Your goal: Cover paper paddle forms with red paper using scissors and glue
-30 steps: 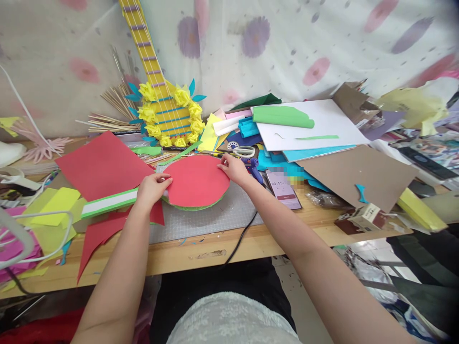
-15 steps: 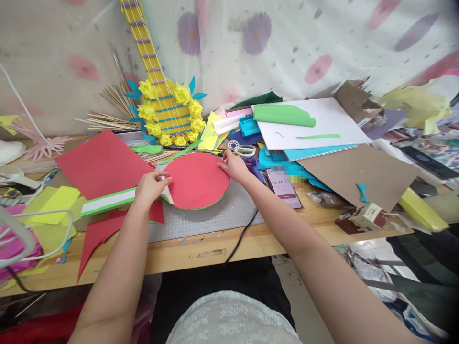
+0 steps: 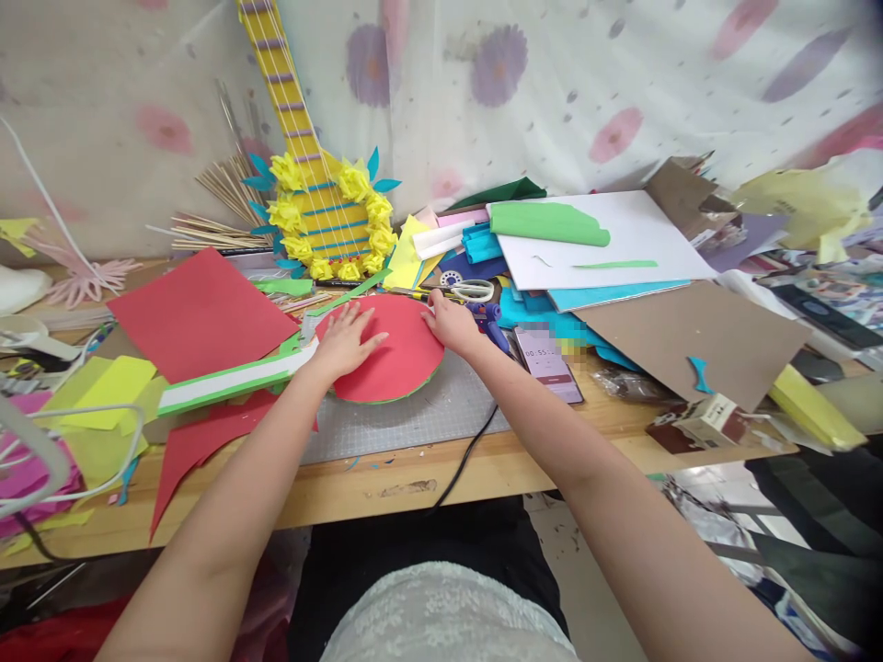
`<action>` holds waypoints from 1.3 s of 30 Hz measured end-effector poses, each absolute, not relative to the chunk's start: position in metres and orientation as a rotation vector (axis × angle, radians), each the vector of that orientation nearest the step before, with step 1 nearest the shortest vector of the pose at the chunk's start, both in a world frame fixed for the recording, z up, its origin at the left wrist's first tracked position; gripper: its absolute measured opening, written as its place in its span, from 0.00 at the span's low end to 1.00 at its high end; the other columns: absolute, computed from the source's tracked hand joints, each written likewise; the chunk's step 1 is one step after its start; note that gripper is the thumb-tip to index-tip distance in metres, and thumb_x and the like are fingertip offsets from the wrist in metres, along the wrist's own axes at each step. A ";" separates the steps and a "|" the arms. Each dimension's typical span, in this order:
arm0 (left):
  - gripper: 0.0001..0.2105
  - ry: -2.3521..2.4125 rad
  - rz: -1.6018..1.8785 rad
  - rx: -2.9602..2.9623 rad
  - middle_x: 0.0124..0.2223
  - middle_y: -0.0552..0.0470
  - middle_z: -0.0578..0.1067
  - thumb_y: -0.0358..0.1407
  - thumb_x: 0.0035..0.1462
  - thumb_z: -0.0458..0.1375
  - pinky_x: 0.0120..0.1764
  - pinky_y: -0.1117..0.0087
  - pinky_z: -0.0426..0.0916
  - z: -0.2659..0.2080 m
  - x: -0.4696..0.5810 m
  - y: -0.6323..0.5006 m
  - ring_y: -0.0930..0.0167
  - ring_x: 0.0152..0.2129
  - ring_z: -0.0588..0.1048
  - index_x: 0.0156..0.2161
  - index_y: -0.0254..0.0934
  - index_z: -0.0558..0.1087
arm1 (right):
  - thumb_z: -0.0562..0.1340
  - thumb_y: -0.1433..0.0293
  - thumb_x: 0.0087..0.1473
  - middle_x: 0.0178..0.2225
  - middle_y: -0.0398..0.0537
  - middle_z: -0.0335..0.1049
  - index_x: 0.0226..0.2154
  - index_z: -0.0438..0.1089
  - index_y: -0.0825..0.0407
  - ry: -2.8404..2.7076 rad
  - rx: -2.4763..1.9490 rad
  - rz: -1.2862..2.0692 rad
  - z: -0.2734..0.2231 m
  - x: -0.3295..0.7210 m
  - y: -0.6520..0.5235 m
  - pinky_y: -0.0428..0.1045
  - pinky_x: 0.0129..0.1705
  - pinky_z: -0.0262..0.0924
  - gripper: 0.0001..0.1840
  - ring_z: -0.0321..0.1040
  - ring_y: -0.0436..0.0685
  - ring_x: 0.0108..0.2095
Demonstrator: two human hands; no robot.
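Observation:
A round craft body with a red paper face (image 3: 396,354) and a green rim lies in front of me. Extending left from it is a long white neck with green edges (image 3: 227,384). My left hand (image 3: 343,345) rests flat on the left part of the red face, fingers spread. At the upper right edge of the body, my right hand (image 3: 447,324) grips the rim with its thumb on the face; its other fingers are partly hidden. Under the body is a grey cutting mat (image 3: 407,437).
A yellow paper guitar (image 3: 324,221) with flowers stands behind. Red sheets (image 3: 203,317) lie left. A blue glue gun (image 3: 488,317), scissors (image 3: 473,291) and a phone (image 3: 550,366) lie right. A black cable (image 3: 465,455) crosses the front edge. Brown board (image 3: 690,331) lies farther right.
My left hand has moved right from the joint of neck and body onto the red face, and its fingers have spread flat. My right hand has stayed at the rim.

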State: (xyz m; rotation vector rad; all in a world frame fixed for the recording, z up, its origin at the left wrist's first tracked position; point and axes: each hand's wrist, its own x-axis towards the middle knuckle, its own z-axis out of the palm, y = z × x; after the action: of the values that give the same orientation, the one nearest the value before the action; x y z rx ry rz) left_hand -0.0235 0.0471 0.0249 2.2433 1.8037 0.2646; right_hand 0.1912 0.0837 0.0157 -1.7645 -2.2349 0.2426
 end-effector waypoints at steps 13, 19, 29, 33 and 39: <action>0.37 1.870 0.107 2.241 0.69 0.39 0.45 0.56 0.60 0.40 0.64 0.51 0.38 0.012 -0.026 0.042 0.59 0.67 0.41 0.67 0.33 0.50 | 0.51 0.72 0.57 0.56 0.61 0.64 0.55 0.59 0.58 -1.801 -1.493 0.631 -0.009 0.184 0.079 0.55 0.59 0.55 0.23 0.62 0.58 0.57; 0.36 1.867 0.128 2.240 0.69 0.39 0.46 0.55 0.61 0.41 0.64 0.51 0.38 0.011 -0.028 0.040 0.59 0.67 0.42 0.67 0.33 0.51 | 0.49 0.71 0.58 0.58 0.56 0.62 0.56 0.60 0.56 -1.802 -1.248 0.609 0.019 0.184 0.079 0.53 0.61 0.52 0.24 0.58 0.55 0.60; 0.36 1.869 0.122 2.205 0.70 0.41 0.44 0.56 0.60 0.41 0.64 0.52 0.37 0.012 -0.029 0.040 0.60 0.67 0.42 0.67 0.34 0.51 | 0.68 0.58 0.43 0.55 0.60 0.64 0.56 0.59 0.54 -1.642 -1.445 0.672 0.007 0.258 0.063 0.58 0.55 0.60 0.40 0.63 0.63 0.56; 0.35 1.872 0.166 2.207 0.69 0.40 0.46 0.55 0.60 0.42 0.63 0.51 0.39 0.010 -0.029 0.040 0.60 0.66 0.43 0.66 0.35 0.52 | 0.67 0.62 0.46 0.46 0.58 0.73 0.48 0.68 0.55 -1.652 -1.729 0.689 -0.020 0.257 0.054 0.59 0.49 0.63 0.27 0.70 0.64 0.48; 0.37 1.882 0.154 2.238 0.70 0.40 0.44 0.55 0.60 0.40 0.64 0.52 0.37 0.009 -0.028 0.037 0.60 0.67 0.40 0.67 0.33 0.50 | 0.63 0.62 0.49 0.42 0.57 0.75 0.44 0.71 0.55 -1.555 -1.776 0.536 -0.032 0.268 0.072 0.57 0.44 0.64 0.20 0.72 0.63 0.43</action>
State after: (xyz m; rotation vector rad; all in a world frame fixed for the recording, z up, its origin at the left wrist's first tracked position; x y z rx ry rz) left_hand -0.0278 0.0366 0.0087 2.2383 1.8815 0.1543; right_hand 0.2679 0.0717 -0.0325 -1.7755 -1.5552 0.5364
